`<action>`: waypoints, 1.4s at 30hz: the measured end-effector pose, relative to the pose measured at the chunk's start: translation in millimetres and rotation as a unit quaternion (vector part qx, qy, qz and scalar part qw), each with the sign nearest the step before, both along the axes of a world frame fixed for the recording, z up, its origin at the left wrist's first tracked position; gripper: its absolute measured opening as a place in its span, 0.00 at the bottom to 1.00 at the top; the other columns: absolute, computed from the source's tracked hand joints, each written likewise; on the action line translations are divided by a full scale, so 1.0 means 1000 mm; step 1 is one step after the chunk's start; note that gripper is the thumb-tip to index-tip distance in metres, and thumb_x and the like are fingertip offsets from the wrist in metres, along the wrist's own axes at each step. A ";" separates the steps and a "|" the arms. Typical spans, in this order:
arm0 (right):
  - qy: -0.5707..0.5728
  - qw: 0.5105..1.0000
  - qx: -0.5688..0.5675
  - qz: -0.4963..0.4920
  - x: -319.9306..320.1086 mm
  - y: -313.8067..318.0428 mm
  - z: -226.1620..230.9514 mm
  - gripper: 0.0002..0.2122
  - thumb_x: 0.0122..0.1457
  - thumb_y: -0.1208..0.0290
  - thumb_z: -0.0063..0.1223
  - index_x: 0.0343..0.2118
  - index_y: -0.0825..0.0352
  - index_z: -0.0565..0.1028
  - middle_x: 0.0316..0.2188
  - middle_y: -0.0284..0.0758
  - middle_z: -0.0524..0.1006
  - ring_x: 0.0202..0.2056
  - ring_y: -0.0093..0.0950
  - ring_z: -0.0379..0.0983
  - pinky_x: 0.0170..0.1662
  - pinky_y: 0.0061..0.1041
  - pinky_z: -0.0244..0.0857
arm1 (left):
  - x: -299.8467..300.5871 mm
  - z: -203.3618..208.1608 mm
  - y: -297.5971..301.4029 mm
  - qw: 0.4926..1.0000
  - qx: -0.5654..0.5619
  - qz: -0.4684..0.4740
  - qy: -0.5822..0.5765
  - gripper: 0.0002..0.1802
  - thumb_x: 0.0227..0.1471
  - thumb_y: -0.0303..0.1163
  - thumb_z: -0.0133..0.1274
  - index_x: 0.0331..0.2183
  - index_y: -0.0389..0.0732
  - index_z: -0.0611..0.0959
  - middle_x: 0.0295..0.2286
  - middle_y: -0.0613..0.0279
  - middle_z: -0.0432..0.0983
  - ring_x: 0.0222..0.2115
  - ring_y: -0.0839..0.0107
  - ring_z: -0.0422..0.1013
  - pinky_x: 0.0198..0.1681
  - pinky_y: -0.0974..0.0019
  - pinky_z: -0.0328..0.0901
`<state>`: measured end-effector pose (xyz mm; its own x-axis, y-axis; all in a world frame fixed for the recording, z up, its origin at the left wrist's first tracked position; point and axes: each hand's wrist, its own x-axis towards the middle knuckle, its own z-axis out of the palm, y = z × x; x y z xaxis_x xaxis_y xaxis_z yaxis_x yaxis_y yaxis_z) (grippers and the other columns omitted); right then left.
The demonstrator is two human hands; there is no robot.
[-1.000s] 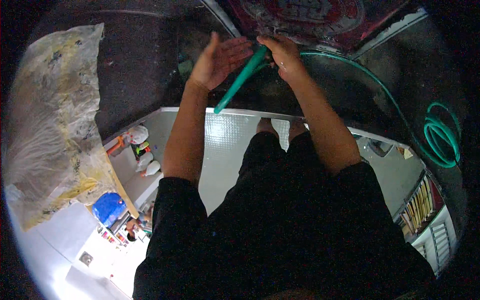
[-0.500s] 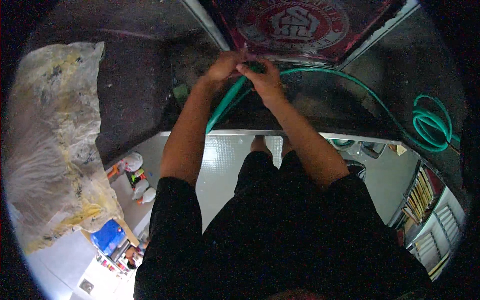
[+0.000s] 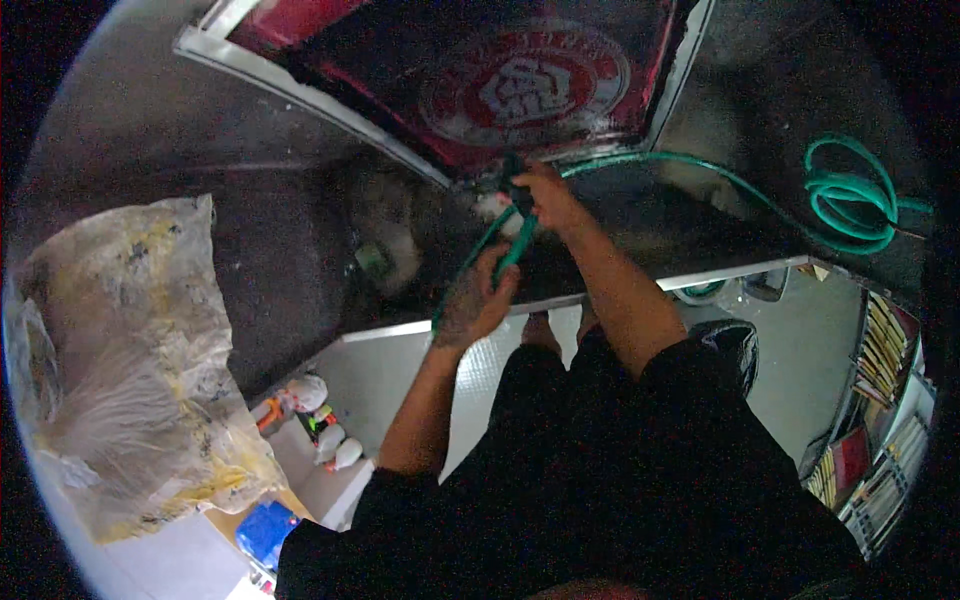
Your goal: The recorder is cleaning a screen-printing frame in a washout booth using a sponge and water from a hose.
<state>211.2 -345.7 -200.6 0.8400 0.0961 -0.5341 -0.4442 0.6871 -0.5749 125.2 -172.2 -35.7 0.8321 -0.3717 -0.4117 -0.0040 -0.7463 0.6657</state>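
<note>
We seem to be handling the green hose [image 3: 640,157] by the near edge of the framed panel [image 3: 525,90]. Our right grip [image 3: 552,202] is clamped on a dark fitting [image 3: 517,192]; whether our left grip [image 3: 483,306] closes, we cannot tell. Next calls for hose slack.

Now has the left hand [image 3: 478,308] below the right hand [image 3: 550,198], no longer against its fingers, with the green hose [image 3: 516,248] between thumb and fingers; shows a dark nozzle [image 3: 514,167] jutting above the right fingertips, more pale-edged frame [image 3: 312,98] up-left of them.
</note>
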 end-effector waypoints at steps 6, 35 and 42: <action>0.103 0.984 -0.143 -0.037 -0.012 -0.054 -0.061 0.24 0.55 0.57 0.63 0.49 0.68 0.74 0.51 0.36 0.72 0.51 0.32 0.67 0.52 0.37 0.61 | 0.005 -0.001 -0.063 0.999 0.018 -0.033 -0.005 0.29 0.60 0.51 0.46 0.52 0.38 0.75 0.38 0.38 0.77 0.42 0.44 0.74 0.45 0.49 0.68; -0.359 0.386 -0.731 -0.434 0.151 -0.146 0.238 0.16 0.50 0.74 0.60 0.43 0.67 0.77 0.41 0.43 0.74 0.44 0.42 0.69 0.48 0.38 0.65 | 0.304 0.186 -0.045 0.684 -0.552 -0.295 -0.377 0.32 0.51 0.38 0.59 0.56 0.39 0.71 0.41 0.48 0.78 0.42 0.49 0.74 0.45 0.53 0.69; -0.395 0.446 -0.763 -0.252 0.130 -0.100 0.174 0.13 0.50 0.76 0.59 0.40 0.68 0.75 0.34 0.42 0.71 0.40 0.43 0.69 0.43 0.38 0.66 | 0.275 0.212 -0.060 0.800 -0.016 -0.100 -0.592 0.38 0.49 0.56 0.59 0.57 0.50 0.70 0.32 0.49 0.81 0.33 0.52 0.78 0.38 0.54 0.72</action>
